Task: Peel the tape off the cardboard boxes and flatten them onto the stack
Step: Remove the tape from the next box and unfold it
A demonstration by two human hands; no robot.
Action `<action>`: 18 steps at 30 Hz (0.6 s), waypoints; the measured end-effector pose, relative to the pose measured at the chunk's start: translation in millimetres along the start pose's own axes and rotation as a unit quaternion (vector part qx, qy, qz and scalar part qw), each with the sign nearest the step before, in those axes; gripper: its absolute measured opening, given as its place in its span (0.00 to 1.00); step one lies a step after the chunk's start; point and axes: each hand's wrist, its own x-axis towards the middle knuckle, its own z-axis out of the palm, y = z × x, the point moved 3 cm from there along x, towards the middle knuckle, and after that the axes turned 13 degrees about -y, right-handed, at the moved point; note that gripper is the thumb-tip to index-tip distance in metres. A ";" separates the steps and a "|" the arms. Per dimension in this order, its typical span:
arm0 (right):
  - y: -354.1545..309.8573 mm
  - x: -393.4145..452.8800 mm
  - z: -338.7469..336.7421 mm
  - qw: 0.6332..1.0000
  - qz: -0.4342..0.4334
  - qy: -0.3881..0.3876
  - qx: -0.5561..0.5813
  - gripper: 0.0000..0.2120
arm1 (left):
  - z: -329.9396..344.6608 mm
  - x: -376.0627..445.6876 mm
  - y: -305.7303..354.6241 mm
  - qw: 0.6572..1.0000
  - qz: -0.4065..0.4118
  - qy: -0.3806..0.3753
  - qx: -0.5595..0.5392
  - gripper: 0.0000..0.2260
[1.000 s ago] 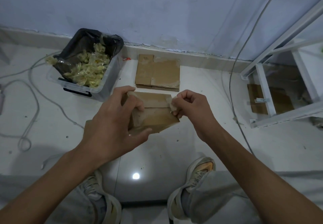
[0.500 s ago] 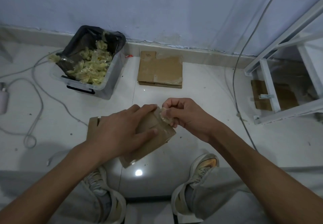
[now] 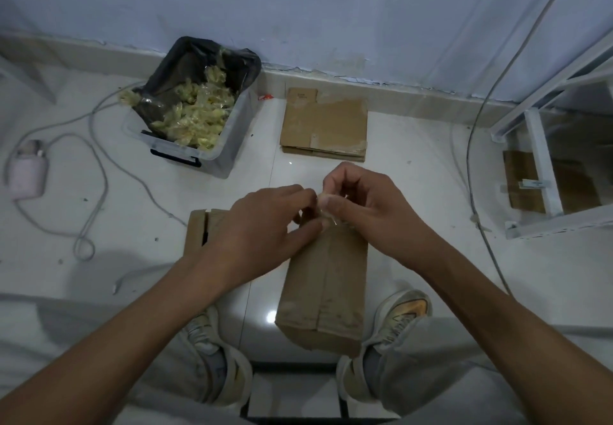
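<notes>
While the cardboard box [image 3: 323,288] hangs long-axis toward us above the floor between our shoes, we work at its far end. Left hand [image 3: 262,225] curls round the far left corner and steadies it. Right hand [image 3: 361,199] pinches a crumpled bit of clear tape [image 3: 326,207] between thumb and fingertips at the far edge; how much tape is already free we cannot tell.

Judgement on the step: tape peel in progress, box not yet flattened. A glossy strip seems to run down the centre seam toward us, so we would pull low and back along that seam, close to the surface, slowly, so the tape comes away whole rather than tearing the paper face. The left hand should brace near the peel line and shift as it advances.

Destinations: bin [image 3: 199,116], lined in black and already holding balled tape, far left by the wall; stack of flattened boxes [image 3: 325,126] just right of it. Another cardboard piece [image 3: 195,235] lies on the floor under the left hand.
</notes>
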 end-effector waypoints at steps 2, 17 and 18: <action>3.0 -0.1 2.7 0.995 -0.014 0.047 -0.089 0.03 | -0.1 -0.9 3.7 0.996 0.024 0.038 0.079 0.17; 10.1 -10.3 6.0 0.987 0.013 -0.085 -0.132 0.09 | -20.8 2.5 -19.6 0.985 0.070 -0.094 -0.126 0.15; 11.2 -10.3 4.7 0.989 0.015 -0.074 -0.129 0.10 | -20.4 1.5 -20.8 0.975 0.049 -0.090 -0.199 0.14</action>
